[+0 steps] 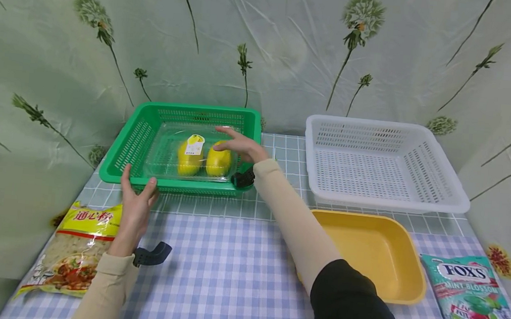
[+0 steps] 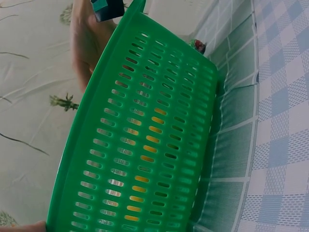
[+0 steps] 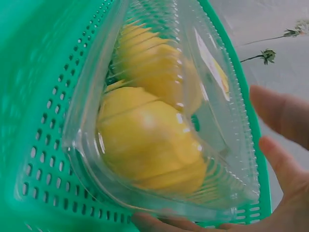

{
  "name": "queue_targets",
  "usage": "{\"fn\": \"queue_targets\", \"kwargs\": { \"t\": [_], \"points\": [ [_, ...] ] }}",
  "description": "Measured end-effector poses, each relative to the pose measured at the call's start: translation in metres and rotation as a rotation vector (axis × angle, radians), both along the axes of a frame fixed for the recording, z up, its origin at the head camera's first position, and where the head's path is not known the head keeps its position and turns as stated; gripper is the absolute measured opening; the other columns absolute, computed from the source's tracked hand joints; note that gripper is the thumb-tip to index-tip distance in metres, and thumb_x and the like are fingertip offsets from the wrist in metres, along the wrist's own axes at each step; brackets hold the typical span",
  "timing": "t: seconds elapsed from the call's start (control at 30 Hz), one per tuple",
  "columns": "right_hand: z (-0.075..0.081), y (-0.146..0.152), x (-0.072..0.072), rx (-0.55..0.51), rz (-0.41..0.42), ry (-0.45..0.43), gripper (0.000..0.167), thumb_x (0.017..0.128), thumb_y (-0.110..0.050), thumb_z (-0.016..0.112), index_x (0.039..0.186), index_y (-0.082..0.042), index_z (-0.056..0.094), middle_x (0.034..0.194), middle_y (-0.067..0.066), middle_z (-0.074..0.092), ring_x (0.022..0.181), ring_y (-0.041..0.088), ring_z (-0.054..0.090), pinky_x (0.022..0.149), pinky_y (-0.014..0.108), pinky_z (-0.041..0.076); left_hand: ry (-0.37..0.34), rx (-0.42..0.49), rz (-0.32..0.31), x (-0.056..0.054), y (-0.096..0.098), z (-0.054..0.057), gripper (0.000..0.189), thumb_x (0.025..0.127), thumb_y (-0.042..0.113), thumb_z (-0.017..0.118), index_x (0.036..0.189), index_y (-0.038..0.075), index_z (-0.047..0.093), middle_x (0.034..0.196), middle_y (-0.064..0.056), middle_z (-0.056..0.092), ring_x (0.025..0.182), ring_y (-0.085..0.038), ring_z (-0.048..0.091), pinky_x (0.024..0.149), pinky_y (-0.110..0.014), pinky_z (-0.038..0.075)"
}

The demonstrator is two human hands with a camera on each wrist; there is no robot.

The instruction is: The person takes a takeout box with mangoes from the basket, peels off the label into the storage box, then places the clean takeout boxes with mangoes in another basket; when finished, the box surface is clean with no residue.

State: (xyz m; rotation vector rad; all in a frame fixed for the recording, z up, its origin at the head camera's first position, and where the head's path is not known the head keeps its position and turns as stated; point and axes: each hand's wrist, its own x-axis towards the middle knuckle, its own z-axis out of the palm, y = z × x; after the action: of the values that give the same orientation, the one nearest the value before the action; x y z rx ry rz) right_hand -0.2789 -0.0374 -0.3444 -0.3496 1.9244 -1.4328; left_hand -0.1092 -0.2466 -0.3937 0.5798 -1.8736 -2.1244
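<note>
Inside the green basket [image 1: 113, 165] lies a clear plastic box [image 1: 160, 153] with two yellow, lemon-like fruits [image 3: 149, 140] in it. A white and yellow label [image 1: 195, 145] is stuck on its lid. My right hand [image 1: 240, 145] reaches over the box's right end, thumb and fingers spread apart. In the right wrist view some fingers [image 3: 159, 223] lie low along the box's edge. My left hand [image 1: 134, 207] is at the basket's front left corner, thumb and forefinger apart, fingertips right at the rim. Through the basket's slots [image 2: 137, 198] the yellow fruit shows in the left wrist view.
A white basket [image 1: 384, 198] stands at the back right, with a yellow tub [image 1: 375, 251] in front of it. At the right edge lies a teal FOX'S candy bag [image 1: 475, 305]. A yellow-topped food packet [image 1: 74, 250] lies beside my left forearm. A floral curtain [image 1: 287, 56] hangs behind.
</note>
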Motion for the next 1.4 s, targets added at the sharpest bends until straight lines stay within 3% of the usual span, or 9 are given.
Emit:
{"fn": "queue_targets", "kwargs": {
  "t": [0.2,0.3,0.37,0.43,0.5,0.97,1.07,1.17,1.4],
  "points": [
    [-0.004,-0.004,0.000,0.049,-0.049,-0.043,0.066,0.099,-0.008,0.052,0.153,-0.030,0.022,0.160,0.002,0.003,0.136,0.041,0.025,0.096,0.059,0.037,-0.006,-0.004,-0.008,0.000,0.000,0.001,0.077,0.100,0.013,0.047,0.153,0.032,-0.005,0.156,-0.005,-0.017,0.136,-0.033,0.030,0.109,-0.039,0.028],
    [-0.005,-0.005,0.000,0.058,-0.084,-0.058,0.066,0.099,-0.003,0.049,0.153,-0.032,0.022,0.159,0.005,0.006,0.094,0.032,0.051,0.076,0.045,0.045,-0.005,0.000,-0.010,0.000,0.000,0.001,0.077,0.100,0.012,0.047,0.153,0.031,-0.005,0.156,-0.006,-0.017,0.135,-0.033,0.030,0.109,-0.039,0.028],
    [-0.006,-0.006,-0.001,0.060,-0.106,-0.062,0.067,0.098,-0.001,0.047,0.153,-0.031,0.023,0.158,0.007,0.009,0.065,0.023,0.039,0.062,0.039,0.040,-0.009,0.004,-0.009,0.000,0.000,0.002,0.077,0.100,0.012,0.047,0.153,0.031,-0.004,0.156,-0.006,-0.017,0.135,-0.032,0.030,0.109,-0.039,0.028],
    [-0.005,-0.006,-0.001,0.063,-0.130,-0.057,0.067,0.098,0.001,0.048,0.153,-0.029,0.024,0.157,0.009,0.013,0.055,0.020,0.022,0.057,0.035,0.033,-0.013,0.000,-0.009,0.000,0.000,0.003,0.077,0.100,0.012,0.048,0.153,0.030,-0.004,0.156,-0.007,-0.017,0.135,-0.032,0.031,0.109,-0.038,0.029],
    [-0.004,-0.006,0.000,0.075,-0.144,-0.041,0.067,0.098,0.001,0.048,0.153,-0.027,0.023,0.157,0.009,0.016,0.052,0.018,0.020,0.055,0.034,0.032,-0.020,-0.009,-0.010,0.000,-0.001,0.004,0.077,0.100,0.013,0.048,0.153,0.030,-0.004,0.156,-0.006,-0.016,0.134,-0.032,0.032,0.108,-0.038,0.030],
    [0.026,0.005,0.004,0.033,-0.158,0.055,0.065,0.097,0.001,0.050,0.153,-0.020,0.026,0.154,0.013,0.024,0.064,0.024,0.038,0.059,0.035,0.042,-0.044,-0.025,-0.016,-0.002,-0.003,0.004,0.078,0.099,0.015,0.049,0.153,0.032,-0.005,0.156,-0.003,-0.018,0.135,-0.033,0.032,0.108,-0.037,0.031],
    [0.037,0.012,0.003,0.013,-0.144,0.054,0.065,0.097,0.000,0.050,0.153,-0.020,0.025,0.154,0.014,0.023,0.089,0.031,0.055,0.073,0.038,0.049,-0.047,-0.030,-0.013,-0.002,-0.003,0.003,0.078,0.099,0.014,0.049,0.153,0.032,-0.005,0.156,-0.005,-0.016,0.135,-0.032,0.032,0.108,-0.037,0.031],
    [0.048,0.021,0.002,-0.010,-0.129,0.041,0.065,0.098,-0.001,0.051,0.153,-0.021,0.024,0.153,0.016,0.024,0.122,0.042,0.045,0.090,0.044,0.048,-0.042,-0.029,-0.012,-0.001,-0.003,0.003,0.078,0.100,0.014,0.049,0.153,0.030,-0.005,0.157,-0.007,-0.013,0.135,-0.032,0.031,0.108,-0.036,0.030],
    [0.069,0.046,0.006,-0.040,-0.106,0.072,0.066,0.097,-0.003,0.053,0.153,-0.022,0.024,0.150,0.017,0.029,0.121,0.041,0.048,0.092,0.045,0.048,-0.037,-0.043,-0.023,0.000,-0.004,0.004,0.077,0.100,0.014,0.049,0.153,0.029,-0.005,0.156,-0.010,-0.012,0.136,-0.033,0.030,0.108,-0.036,0.030]
  ]
}}
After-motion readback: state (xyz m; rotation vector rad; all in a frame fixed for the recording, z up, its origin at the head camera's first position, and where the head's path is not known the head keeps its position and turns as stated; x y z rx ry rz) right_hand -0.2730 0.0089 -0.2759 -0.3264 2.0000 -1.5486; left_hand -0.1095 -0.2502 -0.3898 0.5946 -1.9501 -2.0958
